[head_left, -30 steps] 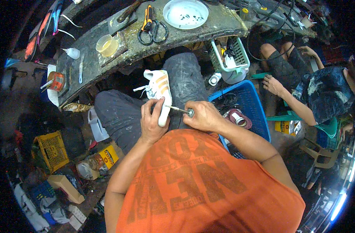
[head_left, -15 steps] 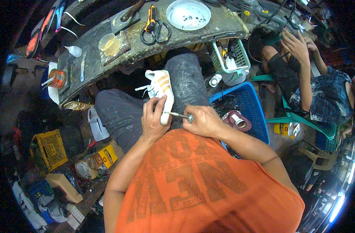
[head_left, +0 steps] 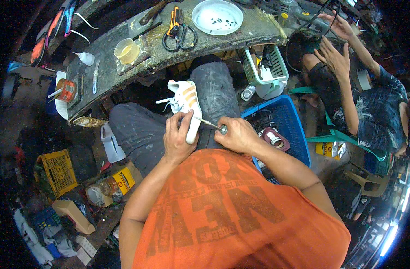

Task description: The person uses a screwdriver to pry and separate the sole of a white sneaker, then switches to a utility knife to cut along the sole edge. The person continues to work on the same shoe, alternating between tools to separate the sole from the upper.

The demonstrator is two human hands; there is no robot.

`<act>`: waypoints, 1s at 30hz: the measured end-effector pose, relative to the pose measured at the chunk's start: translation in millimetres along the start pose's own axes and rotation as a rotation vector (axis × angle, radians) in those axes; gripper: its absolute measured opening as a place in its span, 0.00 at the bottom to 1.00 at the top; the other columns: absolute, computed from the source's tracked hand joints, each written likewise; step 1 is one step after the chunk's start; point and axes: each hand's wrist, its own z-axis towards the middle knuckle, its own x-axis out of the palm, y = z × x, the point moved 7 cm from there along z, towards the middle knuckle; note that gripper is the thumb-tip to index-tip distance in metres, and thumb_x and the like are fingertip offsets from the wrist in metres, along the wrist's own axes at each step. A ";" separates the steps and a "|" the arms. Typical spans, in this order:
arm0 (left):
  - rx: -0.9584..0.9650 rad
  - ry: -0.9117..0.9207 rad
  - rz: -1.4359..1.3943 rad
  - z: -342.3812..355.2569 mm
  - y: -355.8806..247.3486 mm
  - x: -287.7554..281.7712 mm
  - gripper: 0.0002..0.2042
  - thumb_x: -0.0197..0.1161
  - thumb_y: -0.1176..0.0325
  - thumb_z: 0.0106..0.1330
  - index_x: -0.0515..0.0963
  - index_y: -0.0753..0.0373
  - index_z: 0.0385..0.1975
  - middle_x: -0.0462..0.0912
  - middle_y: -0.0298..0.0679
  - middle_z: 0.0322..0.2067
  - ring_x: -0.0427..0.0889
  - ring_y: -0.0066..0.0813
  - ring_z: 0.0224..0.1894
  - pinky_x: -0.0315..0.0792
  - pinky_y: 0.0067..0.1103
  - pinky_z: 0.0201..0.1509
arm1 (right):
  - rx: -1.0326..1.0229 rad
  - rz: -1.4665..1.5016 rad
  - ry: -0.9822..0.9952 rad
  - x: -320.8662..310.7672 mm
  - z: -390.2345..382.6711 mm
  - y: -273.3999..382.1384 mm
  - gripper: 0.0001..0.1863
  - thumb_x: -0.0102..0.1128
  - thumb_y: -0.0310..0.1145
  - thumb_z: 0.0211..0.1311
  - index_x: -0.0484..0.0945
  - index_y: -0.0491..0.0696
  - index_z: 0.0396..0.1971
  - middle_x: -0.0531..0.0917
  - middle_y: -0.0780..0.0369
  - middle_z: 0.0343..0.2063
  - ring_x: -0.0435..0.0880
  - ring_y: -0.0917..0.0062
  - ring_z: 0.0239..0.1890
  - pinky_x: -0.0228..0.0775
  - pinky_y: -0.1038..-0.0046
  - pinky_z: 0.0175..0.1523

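A white sneaker [head_left: 187, 97] with tan side stripes and loose white laces rests by my thighs, its toe or heel end toward me, I cannot tell which. Around the near end of it, the fingers of my left hand [head_left: 179, 136] are closed. My right hand [head_left: 240, 136] grips an awl [head_left: 209, 123], a tool with a thin metal shaft and a rounded metal handle end. The shaft slants up and left, and its tip meets the sole's right edge beside my left fingertips. Whether the tip has entered the sole is too small to tell.
Ahead is a worn bench [head_left: 111, 67] bearing scissors [head_left: 180, 38], a tub of yellowish liquid [head_left: 127, 51] and a white dish [head_left: 217, 17]. A blue basket [head_left: 299, 130] with a maroon shoe stands right. Another person's hand [head_left: 335, 56] is raised farther right.
The awl's tip has moved farther along the sole's edge, away from me, and the shaft is now more slanted. My left hand keeps its hold. The other person's hands have moved apart.
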 end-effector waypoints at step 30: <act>0.016 -0.023 -0.025 -1.3 4.4 2.4 0.38 0.76 0.74 0.48 0.76 0.56 0.66 0.76 0.43 0.53 0.78 0.47 0.52 0.80 0.36 0.47 | 0.048 0.130 0.028 9.6 16.4 -15.5 0.21 0.66 0.45 0.55 0.86 0.41 0.36 0.87 0.42 0.32 0.88 0.45 0.39 0.81 0.51 0.50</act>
